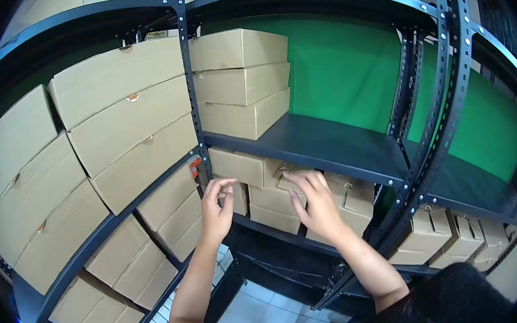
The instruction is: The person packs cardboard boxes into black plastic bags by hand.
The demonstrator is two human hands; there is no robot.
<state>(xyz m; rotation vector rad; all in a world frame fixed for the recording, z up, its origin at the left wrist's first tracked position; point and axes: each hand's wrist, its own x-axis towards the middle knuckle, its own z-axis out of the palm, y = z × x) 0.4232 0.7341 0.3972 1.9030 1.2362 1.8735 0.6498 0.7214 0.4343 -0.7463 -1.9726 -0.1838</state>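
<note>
Both of my hands are raised in front of the lower shelf, palms turned toward each other with a wide gap between them. My left hand (218,208) has loosely bent fingers and holds nothing; it overlaps the edge of a cardboard box (234,168) behind it. Slightly bent, the fingers of my right hand (316,201) are apart from the thumb, also with nothing in them. Behind the right hand are stacked cardboard boxes (274,204) on the lower shelf, partly hidden by it.
Three stacked boxes (236,80) stand on the upper black shelf (324,143), beside a green backing (342,68). More large boxes (124,105) fill the left rack. A perforated metal post (449,95) rises at right. White floor tiles (246,304) show below.
</note>
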